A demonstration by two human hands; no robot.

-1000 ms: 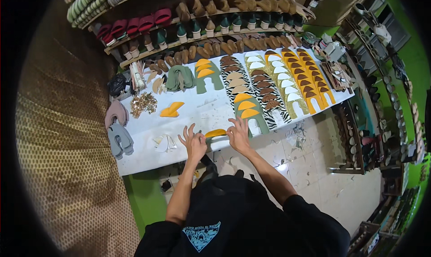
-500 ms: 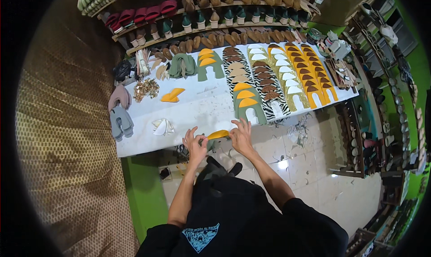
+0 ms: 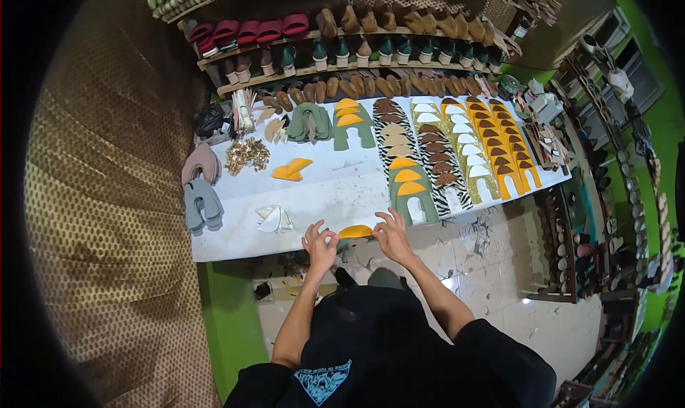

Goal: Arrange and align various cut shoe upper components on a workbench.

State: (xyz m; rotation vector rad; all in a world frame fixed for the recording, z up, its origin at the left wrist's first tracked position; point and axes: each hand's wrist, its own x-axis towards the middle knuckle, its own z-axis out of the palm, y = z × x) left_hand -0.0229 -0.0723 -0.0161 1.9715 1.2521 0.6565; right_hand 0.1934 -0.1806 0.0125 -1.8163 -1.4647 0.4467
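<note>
Between my two hands, just off the near edge of the white-topped table (image 3: 335, 201), a yellow crescent-shaped leather piece (image 3: 354, 232) is stretched level. My left hand (image 3: 319, 242) pinches its left end between thumb and fingertips. The right end is pinched by my right hand (image 3: 392, 235), whose other fingers are raised. Beyond it, green U-shaped pieces (image 3: 427, 207) lie with yellow half-moon pieces (image 3: 410, 188) on top. Left of these, a few loose yellow pieces (image 3: 291, 170) overlap, and a small fan of white pieces (image 3: 274, 219) rests nearer the edge.
Rows of zebra-print (image 3: 457, 202), gold and yellow (image 3: 511, 187) pieces run along the table's right side. Grey (image 3: 203, 205) and pink (image 3: 200, 164) U-shaped stacks sit at the left, near shiny gold scraps (image 3: 247, 155). Shelves of shoes (image 3: 342, 51) stand behind. Scraps (image 3: 477, 235) litter the tiled floor.
The view has shifted, so the table and shelves appear lower and further right. Both hands keep their pinch on the yellow leather piece, which stays level.
</note>
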